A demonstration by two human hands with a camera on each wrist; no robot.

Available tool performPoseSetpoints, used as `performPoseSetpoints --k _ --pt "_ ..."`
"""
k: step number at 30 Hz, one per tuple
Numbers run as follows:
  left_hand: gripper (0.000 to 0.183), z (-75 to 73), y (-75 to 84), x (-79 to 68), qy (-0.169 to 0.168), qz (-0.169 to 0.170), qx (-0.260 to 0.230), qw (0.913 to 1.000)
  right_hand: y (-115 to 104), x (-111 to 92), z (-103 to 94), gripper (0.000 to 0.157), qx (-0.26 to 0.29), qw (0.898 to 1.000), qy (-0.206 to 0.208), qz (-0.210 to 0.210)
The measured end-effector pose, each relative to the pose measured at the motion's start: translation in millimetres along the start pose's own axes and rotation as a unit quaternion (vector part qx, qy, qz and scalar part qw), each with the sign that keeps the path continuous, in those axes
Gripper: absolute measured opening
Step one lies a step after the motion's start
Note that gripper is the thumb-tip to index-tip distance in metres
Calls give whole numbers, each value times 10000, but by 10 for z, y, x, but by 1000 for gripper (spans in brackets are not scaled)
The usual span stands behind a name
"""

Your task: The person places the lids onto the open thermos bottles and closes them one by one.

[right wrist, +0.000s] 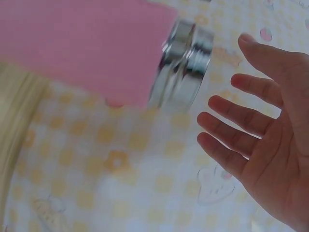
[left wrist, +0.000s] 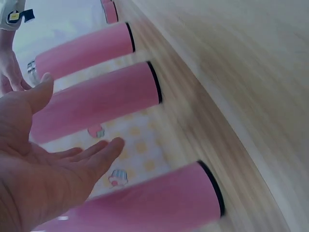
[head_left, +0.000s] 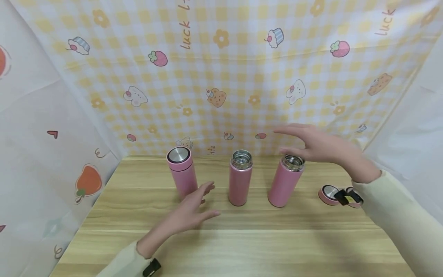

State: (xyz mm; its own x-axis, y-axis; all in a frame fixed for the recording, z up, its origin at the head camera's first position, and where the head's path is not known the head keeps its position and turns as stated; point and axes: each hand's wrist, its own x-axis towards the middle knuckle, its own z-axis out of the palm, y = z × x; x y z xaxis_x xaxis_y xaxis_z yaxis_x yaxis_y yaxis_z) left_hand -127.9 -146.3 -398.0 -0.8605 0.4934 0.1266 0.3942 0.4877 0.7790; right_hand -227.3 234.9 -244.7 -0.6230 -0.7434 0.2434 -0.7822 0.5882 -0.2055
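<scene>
Three pink thermos bottles stand upright on the wooden table. The left bottle point(head_left: 183, 175) has its pink and steel lid point(head_left: 179, 154) on. The middle bottle point(head_left: 239, 184) and the right bottle point(head_left: 283, 184) show bare steel mouths. My left hand point(head_left: 188, 213), fingers spread and holding nothing, is in front of the left bottle and hides part of its base. Above the right bottle's mouth is my right hand point(head_left: 316, 144), its fingers extended; the right wrist view shows a gap between this hand point(right wrist: 270, 125) and the steel neck point(right wrist: 183, 65).
A loose pink lid point(head_left: 328, 195) lies right of the bottles. Beside it a second lid point(head_left: 354, 204) is mostly hidden by the right sleeve and its black strap. A yellow checked cloth point(head_left: 238, 77) hangs behind the table point(head_left: 249, 246), with white cloth at both sides.
</scene>
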Motion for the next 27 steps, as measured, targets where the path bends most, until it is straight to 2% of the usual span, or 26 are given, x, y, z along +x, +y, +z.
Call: performPoseSetpoints --k 4,8,14,19,27 --pt "87 63 31 114 170 64 -96 9998 71 -178 -20 56 -36 9995 58 301" --pt "90 96 44 220 292 7 -285 9992 157 -334 -38 56 21 9991 194 388" --pt "94 159 38 396 529 -67 -312 9981 267 -537 -64 58 264 9972 314 630" --pt "101 229 27 522 645 -135 -487 9966 318 -686 -72 58 86 9958 387 819" --pt "106 351 -1 679 858 -158 -751 9934 502 -923 50 55 -389 9980 273 407"
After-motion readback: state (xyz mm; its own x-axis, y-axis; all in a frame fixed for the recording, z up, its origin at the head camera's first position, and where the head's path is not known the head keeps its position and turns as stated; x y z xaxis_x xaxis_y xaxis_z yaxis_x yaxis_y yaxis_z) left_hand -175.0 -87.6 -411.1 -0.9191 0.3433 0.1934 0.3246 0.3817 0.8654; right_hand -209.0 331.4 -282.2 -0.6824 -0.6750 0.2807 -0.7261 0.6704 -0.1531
